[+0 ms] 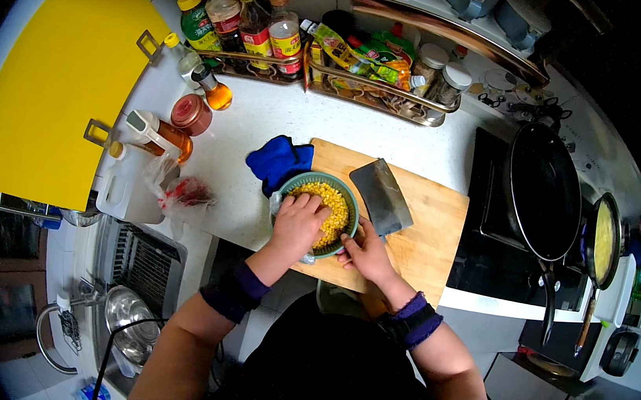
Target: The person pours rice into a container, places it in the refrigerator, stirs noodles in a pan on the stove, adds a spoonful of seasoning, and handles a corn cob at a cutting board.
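Note:
A green plastic basket [351,193] filled with yellow corn kernels [328,210] stands at the near left part of a wooden cutting board [432,236]. My left hand [299,218] reaches over the near left rim, its fingertips in the kernels; whether it grips any is hidden. At the right side, my right hand [369,254] holds the basket's rim between thumb and fingers. A cleaver [382,192] lies on the board just beyond my right hand, its blade flat. Clear plastic film [276,202] shows at the basket's left edge.
A blue cloth [280,160] lies behind the basket. Bottles and jars stand in metal racks [381,85] along the wall. To the right, a frying pan [544,190] rests on the black cooktop [479,259]. A plastic bag [188,194] and jug [135,185] stand left, near the sink [182,243].

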